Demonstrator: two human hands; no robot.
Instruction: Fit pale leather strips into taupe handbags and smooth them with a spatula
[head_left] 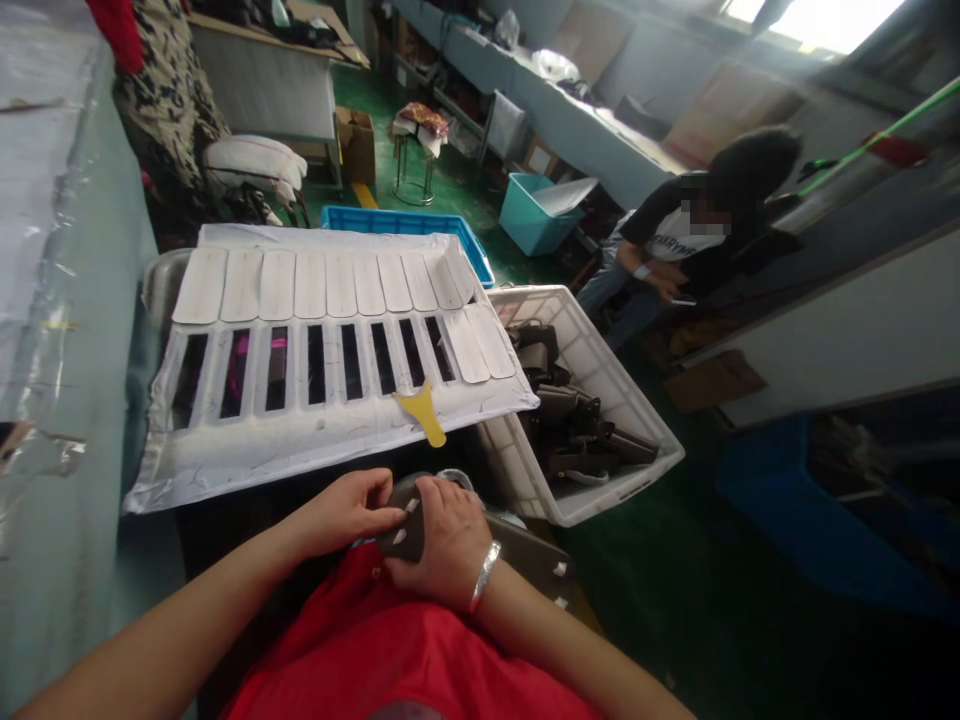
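Note:
A dark brown, leather-like bag piece (525,546) with small white tabs lies across my lap, over red clothing. My right hand (446,535), with a silver bracelet at the wrist, wraps over its left part and grips it. At its left end my left hand (367,510) is closed, thumb and forefinger at the edge next to a white tab (412,506). A grey loop (455,477) shows just beyond my right fingers. The underside of the piece is hidden.
Ahead lies a white-covered board (247,465) with slots, pale strips (341,285) and a yellow Y-shaped tool (424,412). A white crate (517,470) of dark brown bag pieces stands right of it. Farther right, a person (675,235) sits. A wrapped table edge (90,330) borders the left.

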